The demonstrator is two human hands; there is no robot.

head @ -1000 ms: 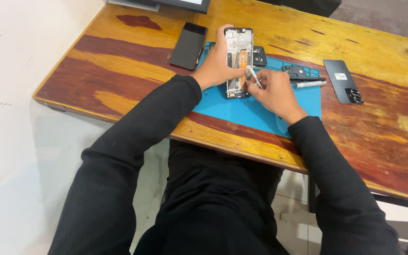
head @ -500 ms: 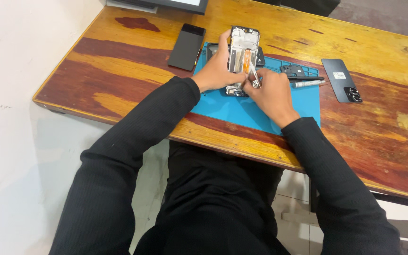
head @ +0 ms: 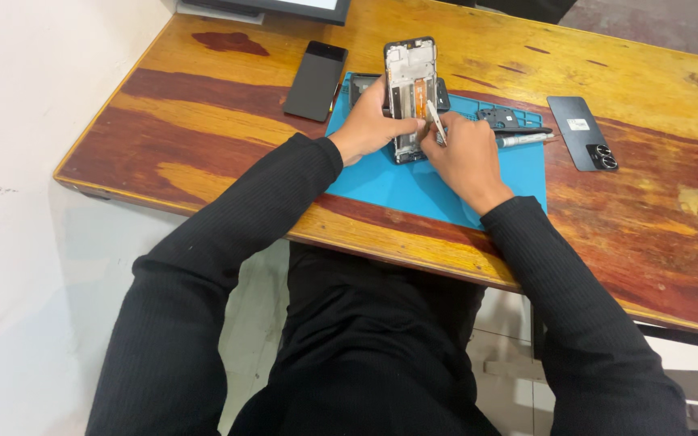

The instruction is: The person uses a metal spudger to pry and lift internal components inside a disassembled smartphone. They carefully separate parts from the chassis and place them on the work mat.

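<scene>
An opened phone frame [head: 410,81] with exposed insides and an orange strip stands tilted up over the blue work mat [head: 414,182]. My left hand [head: 373,125] grips its lower left side. My right hand [head: 458,153] holds metal tweezers [head: 436,121], whose tips touch the lower part of the frame's inside. Both arms wear black sleeves.
A dark phone screen panel [head: 316,69] lies left of the mat. A black back cover [head: 582,144] with camera rings lies to the right. A small black part [head: 507,119] and a grey pen-like tool [head: 523,139] rest on the mat. The wooden table [head: 203,129] ends near my body.
The phone frame was raised from lying on the mat to a tilted upright position. The tweezers have stayed at its lower inside.
</scene>
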